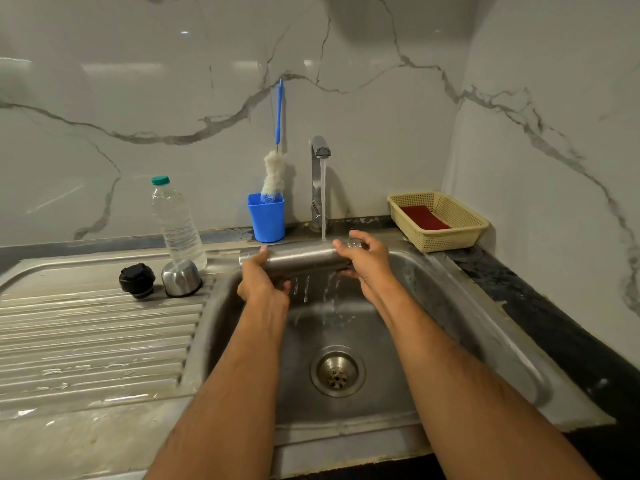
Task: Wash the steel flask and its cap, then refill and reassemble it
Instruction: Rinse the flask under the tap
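Marble wall (173, 81) fills the whole top of the view, grey veins running across it. Below it the steel sink (460, 306) takes the middle, its ribbed drainboard (86, 341) spreading out toward nine o'clock and its drain (337, 370) sitting near the centre of the basin. A dark tabletop (554, 327) borders the sink along the three o'clock side.

The flask (301, 256) lies sideways over the basin at the far rim, just under the tap (318, 174), and water runs from the tap onto it and drips off beneath. The left hand (259, 282) grips the flask's left end, thumb on top and fingers curled under. The right hand (362, 259) grips the right end, fingers wrapped over the top.

At two o'clock a yellow basket (446, 237) sits on the tabletop with a red pad (424, 218) inside. A clear plastic bottle (176, 223) with a green top stands at ten o'clock on the drainboard's far edge. A blue cup (266, 218) stands just left of the tap, holding a bottle brush (275, 168) with a blue handle leaning on the wall. In front of the plastic bottle a steel cup lid (180, 278) rests mouth down, and just beside it, toward nine o'clock, lies the black cap (137, 280).
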